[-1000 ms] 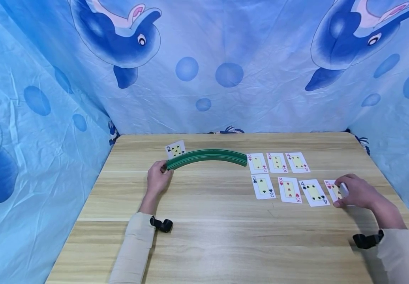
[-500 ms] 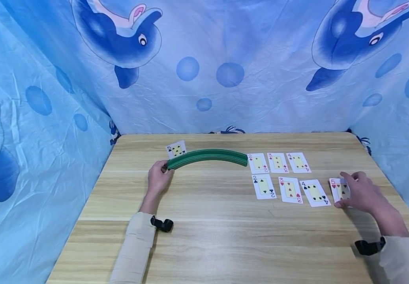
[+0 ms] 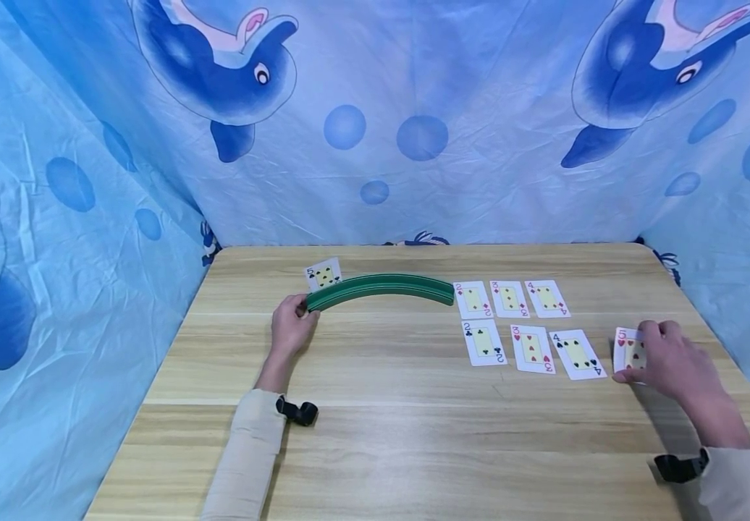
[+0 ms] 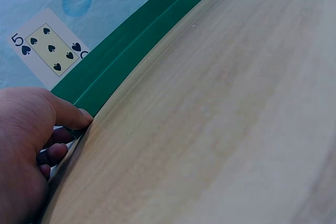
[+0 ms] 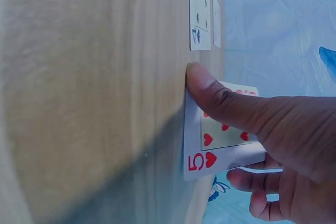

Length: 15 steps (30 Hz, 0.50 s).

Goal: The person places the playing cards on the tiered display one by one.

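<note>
My left hand point(image 3: 289, 329) pinches the left end of a green curved playing-card holder point(image 3: 381, 284) on the table. A five of spades point(image 4: 51, 48) stands up at that end, its lower edge hidden by the holder. On the right, my right hand point(image 3: 677, 365) holds a five of hearts point(image 5: 220, 153), thumb at one edge and fingers partly behind it. The card's far side is covered by the hand in the head view. Left of it lies a four of spades point(image 3: 577, 354), face up.
Beside the four lie a three of hearts point(image 3: 533, 349) and a two of clubs point(image 3: 483, 342). Behind them is a row of diamonds: a two point(image 3: 473, 299), a three point(image 3: 509, 299) and a four point(image 3: 547, 298). A blue dolphin-print curtain point(image 3: 407, 195) encloses the wooden table point(image 3: 401, 434).
My right hand has moved right with the five of hearts, widening the gap to the four of spades. My left hand and the holder have stayed in place.
</note>
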Motion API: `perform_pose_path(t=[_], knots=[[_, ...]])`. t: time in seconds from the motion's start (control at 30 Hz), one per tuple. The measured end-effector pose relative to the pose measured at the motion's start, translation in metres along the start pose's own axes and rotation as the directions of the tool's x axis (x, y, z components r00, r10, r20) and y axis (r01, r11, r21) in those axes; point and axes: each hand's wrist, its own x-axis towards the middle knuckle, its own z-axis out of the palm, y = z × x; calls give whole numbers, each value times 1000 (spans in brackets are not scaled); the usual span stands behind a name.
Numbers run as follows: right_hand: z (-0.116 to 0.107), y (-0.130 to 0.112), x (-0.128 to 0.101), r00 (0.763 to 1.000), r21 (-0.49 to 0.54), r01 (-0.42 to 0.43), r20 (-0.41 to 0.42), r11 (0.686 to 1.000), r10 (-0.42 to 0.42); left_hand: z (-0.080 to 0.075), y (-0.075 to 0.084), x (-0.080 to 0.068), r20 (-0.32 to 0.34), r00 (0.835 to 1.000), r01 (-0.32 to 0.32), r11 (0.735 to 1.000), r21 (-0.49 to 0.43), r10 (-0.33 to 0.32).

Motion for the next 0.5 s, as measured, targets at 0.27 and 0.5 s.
perform_pose_path(t=[0.27, 0.5], knots=[[-1, 1, -10, 999, 68, -32, 14, 997, 31, 0, 1, -2, -5, 1000, 1, 1000, 14, -1], [-7, 5, -19, 995, 74, 25, -95, 997, -18, 1, 0, -1, -10, 1000, 5, 1000, 15, -5]])
